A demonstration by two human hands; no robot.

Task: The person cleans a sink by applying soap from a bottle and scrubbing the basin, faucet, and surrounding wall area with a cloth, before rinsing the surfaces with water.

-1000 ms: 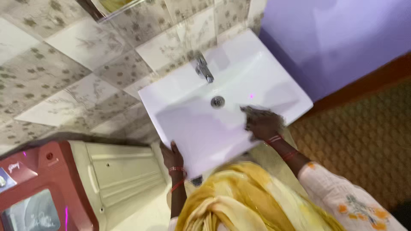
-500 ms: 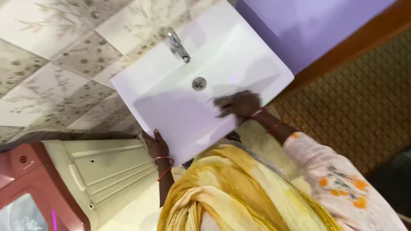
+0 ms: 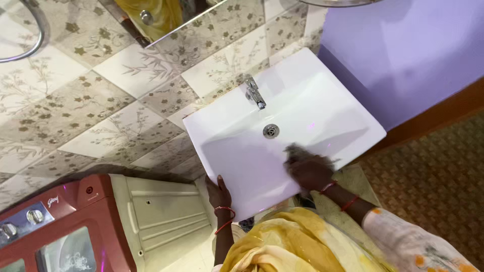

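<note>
A white square wash basin (image 3: 232, 151) hangs on a tiled wall, with a chrome tap (image 3: 254, 93) at its back and a round drain (image 3: 270, 131) in the bowl. My right hand (image 3: 311, 172) presses a dark grey scrub pad (image 3: 298, 151) against the inside of the bowl, just right of and below the drain. The pad is blurred. My left hand (image 3: 220, 194) grips the basin's front left edge, thumb on top. Both wrists wear red bangles.
A red and cream washing machine (image 3: 75, 231) stands to the left of the basin. A mirror (image 3: 161, 15) hangs above on the floral tiles. A purple wall (image 3: 413, 50) and a brown patterned floor (image 3: 433, 186) lie to the right. My yellow scarf (image 3: 282, 242) fills the bottom.
My right hand has rubbed the pad across the bowl, left and back toward the front right. My left hand stays on the edge. The camera has shifted.
</note>
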